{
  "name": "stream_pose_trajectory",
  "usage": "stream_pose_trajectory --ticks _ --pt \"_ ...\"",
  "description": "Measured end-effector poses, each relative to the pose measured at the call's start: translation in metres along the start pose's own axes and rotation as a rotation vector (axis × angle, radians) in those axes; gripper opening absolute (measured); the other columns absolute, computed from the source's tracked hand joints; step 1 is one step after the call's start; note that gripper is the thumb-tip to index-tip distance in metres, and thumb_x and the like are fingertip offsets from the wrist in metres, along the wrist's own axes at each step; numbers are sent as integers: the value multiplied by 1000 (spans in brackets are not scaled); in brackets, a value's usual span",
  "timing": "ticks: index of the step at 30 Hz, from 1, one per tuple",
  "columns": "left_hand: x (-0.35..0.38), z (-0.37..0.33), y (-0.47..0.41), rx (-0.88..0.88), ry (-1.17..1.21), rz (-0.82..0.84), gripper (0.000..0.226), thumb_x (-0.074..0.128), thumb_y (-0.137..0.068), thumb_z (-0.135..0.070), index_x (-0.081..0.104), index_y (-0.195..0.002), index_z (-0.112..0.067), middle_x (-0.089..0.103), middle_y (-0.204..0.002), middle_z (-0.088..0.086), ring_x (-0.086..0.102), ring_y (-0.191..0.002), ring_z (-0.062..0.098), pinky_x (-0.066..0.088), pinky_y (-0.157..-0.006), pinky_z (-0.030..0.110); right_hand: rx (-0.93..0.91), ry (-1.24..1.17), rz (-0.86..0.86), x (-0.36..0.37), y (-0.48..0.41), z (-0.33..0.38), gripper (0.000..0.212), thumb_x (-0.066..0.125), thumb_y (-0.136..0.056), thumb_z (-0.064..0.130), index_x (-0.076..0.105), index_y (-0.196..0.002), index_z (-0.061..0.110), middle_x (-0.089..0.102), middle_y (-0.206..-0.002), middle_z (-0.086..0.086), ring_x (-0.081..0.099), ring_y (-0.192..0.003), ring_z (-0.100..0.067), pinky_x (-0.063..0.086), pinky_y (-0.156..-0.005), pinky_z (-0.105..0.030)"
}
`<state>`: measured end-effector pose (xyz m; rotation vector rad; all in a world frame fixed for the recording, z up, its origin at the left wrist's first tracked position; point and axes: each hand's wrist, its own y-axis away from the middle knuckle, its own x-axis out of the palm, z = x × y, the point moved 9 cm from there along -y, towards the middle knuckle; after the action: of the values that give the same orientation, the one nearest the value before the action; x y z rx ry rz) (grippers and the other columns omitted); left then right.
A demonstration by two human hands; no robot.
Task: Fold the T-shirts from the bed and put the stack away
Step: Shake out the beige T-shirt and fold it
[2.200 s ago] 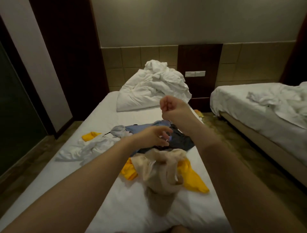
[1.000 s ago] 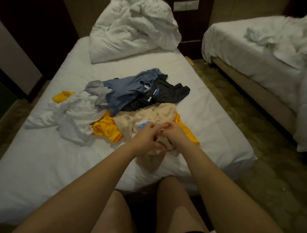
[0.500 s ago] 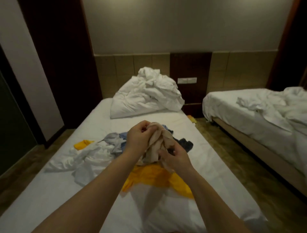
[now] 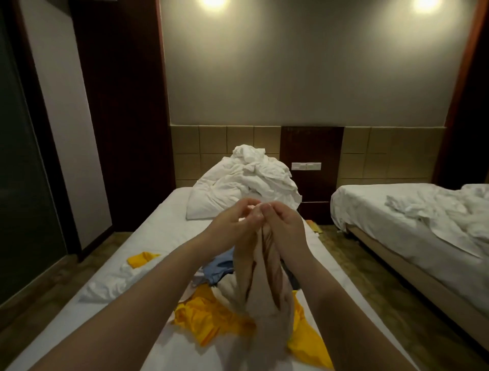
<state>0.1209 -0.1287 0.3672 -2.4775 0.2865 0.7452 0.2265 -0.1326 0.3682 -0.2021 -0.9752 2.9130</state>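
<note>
Fingers of left hand, right hand pinch beige T-shirt | above bed

Dim, warm room — two ceiling lights glare (edges bowed, soft).

No legible text, labels, brands or nos. anywhere in view.

hotel room: twin beds (rumpled white linen)
</note>
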Motion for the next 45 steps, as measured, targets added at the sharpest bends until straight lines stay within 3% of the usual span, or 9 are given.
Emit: stream_pose_trajectory --ticks 5,12,18,24,32,34,37,42,45 --pt "-10 -4 -2 9 -9 -120 21 51 -94 -23 54 -76 -31 54 -70 -13 52 -66 0 39 -64 12 -13 -43 34 -1 -5 9 19 54 -93 23 62 -76 27 61 -68 5 56 -62 -1 45 -58 -16" --pt "-52 1 -8 -40 116 -462 15 51 -94 -20 64 -88 -18 58 -76 -13 51 -73 0 35 -56 0 275 46 372 43 54 -64 15 53 -95 20 56 -85 30 60 -77 9 59 -74 -6 47 -60 -10" --pt "-107 24 -19 -97 -144 -435 16 65 -85 -28 70 -84 -12 62 -79 1 53 -75 12 41 -69 29 409 177 256 1 60 -114 24 47 -96 12 56 -88 -8 54 -71 -12 49 -64 -16 39 -54 -22" --pt "-131 87 32 -495 -201 128 22 65 -84 -28 70 -86 -7 63 -79 4 58 -71 11 46 -62 19 310 297 238 -28 17 -84 21 48 -95 35 60 -94 18 58 -87 9 52 -82 -5 39 -68 -16" --pt "-222 26 42 -192 116 -505 18 69 -77 -34 70 -60 -26 62 -79 -2 57 -81 17 45 -72 28 245 45 504 -29 -59 21 30 69 -83 20 56 -110 17 63 -94 -9 62 -80 -17 51 -71 -27" --pt "-229 5 38 -176 96 -456 23 78 -59 -49 71 -60 -27 63 -78 -2 59 -78 15 47 -70 25 154 195 497 -34 -73 42 25 66 -84 24 59 -107 19 61 -93 -9 58 -81 -18 46 -75 -31" --pt "-224 -11 39 -213 41 -271 71 79 -27 -71 72 -76 -19 66 -72 -5 62 -67 9 49 -61 20 90 401 450 -35 -81 57 18 66 -85 29 66 -100 18 62 -95 -13 57 -87 -19 45 -80 -30" --pt "-235 -44 50 -141 186 -196 28 52 -79 -36 71 -91 -19 60 -91 4 59 -74 12 47 -64 26 30 187 278 -50 -85 88 22 61 -89 27 69 -89 7 65 -94 -10 58 -88 -20 47 -80 -31" --pt "-223 -42 51 -234 -24 -112 21 50 -91 -16 65 -106 -16 60 -104 6 58 -92 19 45 -72 27 -37 231 218 -45 -88 104 20 63 -87 27 69 -85 8 64 -87 -3 55 -81 -13 44 -75 -27"
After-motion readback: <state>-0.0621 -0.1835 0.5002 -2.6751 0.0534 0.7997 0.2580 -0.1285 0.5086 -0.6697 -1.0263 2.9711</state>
